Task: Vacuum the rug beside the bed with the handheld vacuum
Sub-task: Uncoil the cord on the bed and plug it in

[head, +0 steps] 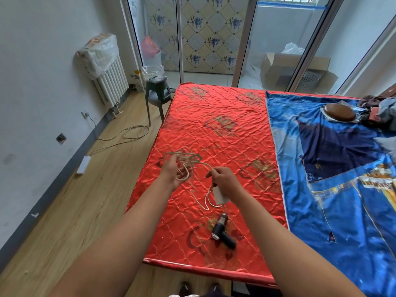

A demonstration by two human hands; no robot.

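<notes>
A small black handheld vacuum [222, 232] lies on the red quilted mattress [214, 129], near its front edge. A thin white cable [200, 200] loops over the mattress between my hands. My left hand [175, 170] holds several coils of that cable, fingers curled round them. To its right, my right hand [222, 181] pinches the cable and holds a white plug block [219, 196] below the palm. Both hands hover above the mattress, beyond the vacuum. No rug is in view.
Wooden floor [90, 200] runs along the bed's left side, with a white power strip [83, 165] and its cord by the wall. A grey stool [157, 95] and a radiator [111, 82] stand further back. A blue sheet [334, 189] covers the mattress's right half.
</notes>
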